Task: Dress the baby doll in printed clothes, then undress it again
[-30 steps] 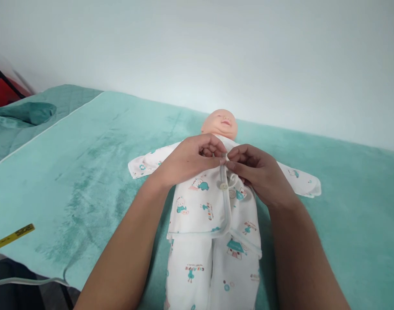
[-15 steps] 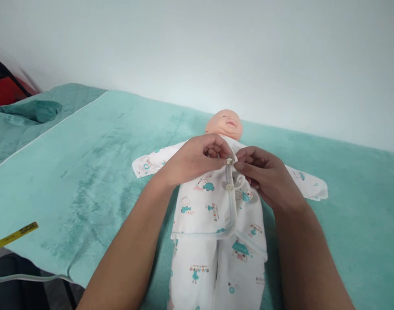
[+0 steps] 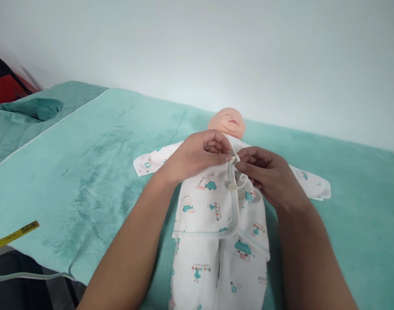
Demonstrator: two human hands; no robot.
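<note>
A baby doll [image 3: 227,120] lies on its back, dressed in a white printed baby shirt [image 3: 206,215] and matching trousers [image 3: 197,275]. At the chest, my left hand [image 3: 203,155] pinches the front edge of the shirt beside an upper button [image 3: 233,159]. From the other side my right hand [image 3: 264,172] is closed on the shirt's edge at the same button, its fingertips partly hidden by cloth. Below them, a second button [image 3: 232,186] shows on the trimmed edge. Both sleeves lie spread outward.
A green plush cover [image 3: 87,172] lies under the doll, against a pale wall [image 3: 197,51]. At the left are a folded green cloth [image 3: 35,110], a red and black object [image 3: 6,86], a yellow strip [image 3: 14,236] and a dark chair-like shape [image 3: 19,280].
The view has shifted slightly, so the doll appears a little farther right. Both hands stay at the upper button with almost the same grip.
</note>
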